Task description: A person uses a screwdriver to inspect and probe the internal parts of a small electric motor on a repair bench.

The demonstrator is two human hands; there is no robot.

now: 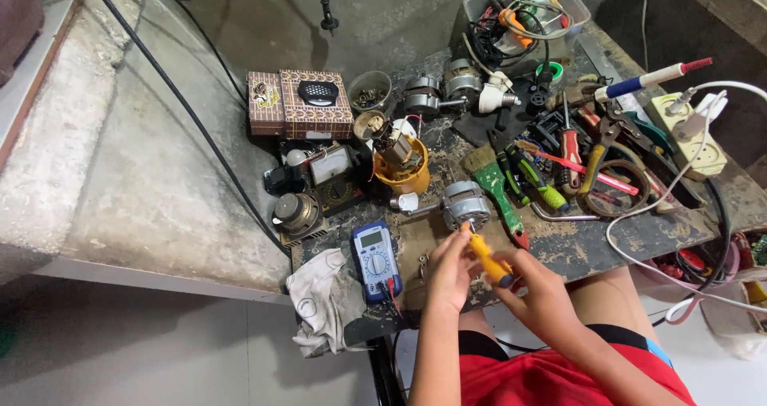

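Head view: the right hand (537, 288) grips the yellow-handled screwdriver (489, 259), tip set on the small electric motor (466, 203) on the workbench (623, 230). The left hand (449, 272) closes its fingers on the shaft near the tip, apparently to steady it. A blue multimeter (375, 260) lies just left

A blue multimeter (375, 260) is laid beside a crumpled white rag (323, 298) at the tabletop (591, 246) edge. Pliers and screwdrivers (571, 166) (tangled together) are heaped at the right, near a white power strip (693, 134). A patterned box (300, 102) is set behind.
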